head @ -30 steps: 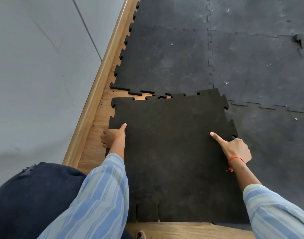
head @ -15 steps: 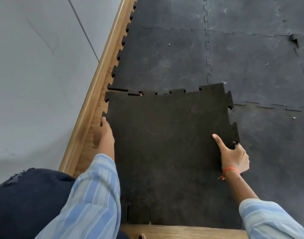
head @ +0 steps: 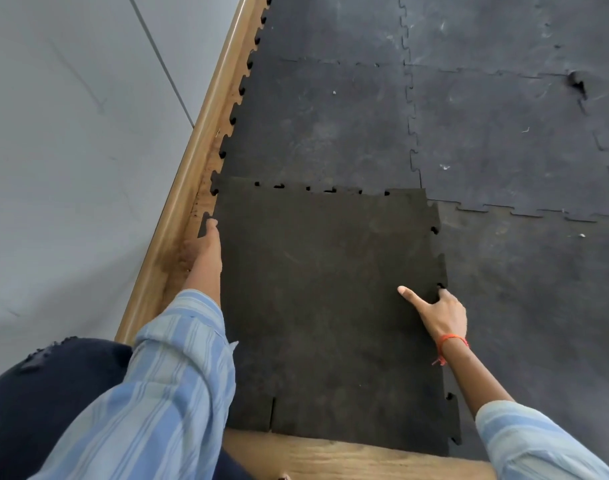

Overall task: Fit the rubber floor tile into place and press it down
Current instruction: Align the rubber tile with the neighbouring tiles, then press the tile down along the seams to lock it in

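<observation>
Rubber floor tile (head: 324,306) lies in the lower middle of the frame, a dark slab with jigsaw teeth on its edges, between the wooden skirting strip (head: 178,216) at left and the laid tiles (head: 504,133) at right and above; its far edge meets the tile ahead, though small dark gaps show along that seam, so I judge the teeth only partly seated; its near edge sits over the bare wooden floor (head: 348,459) at the bottom of the frame. I read it as dense and fairly heavy, stiff enough to hold flat yet able to bend a little at the rim, with a grippy matte face that will drag rather than slide; the sensible hold is at the side edges, fingers hooked under the teeth, then flat palms on the seams for pressing.

My left hand (head: 208,244) reaches along the left edge, fingertips touching a tooth near the skirting; whether the fingers curl under it I cannot tell. My right hand (head: 438,311) grips the right edge, fingers wrapped under the rim and thumb stretched flat on top.

Against half a second ago, the tile sits farther up the frame and its far teeth overlap the seam more closely; the strip of wood between it and the tile ahead is nearly gone; the right side now lines up closer with the neighbouring tile.
</observation>
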